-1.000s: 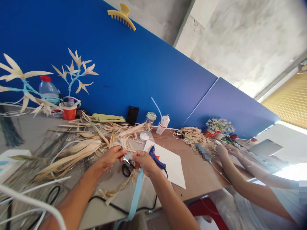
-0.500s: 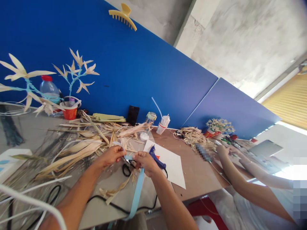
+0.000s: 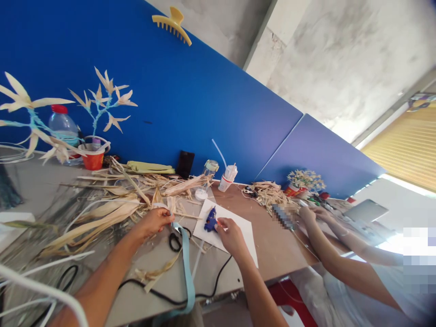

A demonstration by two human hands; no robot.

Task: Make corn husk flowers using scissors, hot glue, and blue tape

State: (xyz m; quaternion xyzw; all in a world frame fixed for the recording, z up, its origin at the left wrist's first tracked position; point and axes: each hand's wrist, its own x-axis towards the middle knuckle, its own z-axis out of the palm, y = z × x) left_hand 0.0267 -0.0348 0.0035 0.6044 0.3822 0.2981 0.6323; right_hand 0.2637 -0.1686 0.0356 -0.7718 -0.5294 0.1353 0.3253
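Observation:
Near the middle of the table, my left hand is closed, with thumb and fingertips pinching the upper end of a light blue ribbon. The ribbon hangs down over the table's front edge. Black-handled scissors lie beside it, partly covered by the ribbon. To the right, my right hand has its fingers closed on the handle end of a blue hot glue gun over a white sheet. My fingers hide part of the gun.
Dry corn husks are heaped to the left. A lidded jar and a white cup with a straw stand at the back. A black cable runs along the front. At right, another person's hands work.
My right hand has let go of the ribbon and moved right to the glue gun, which has turned. The ribbon now hangs from my left hand across the scissors.

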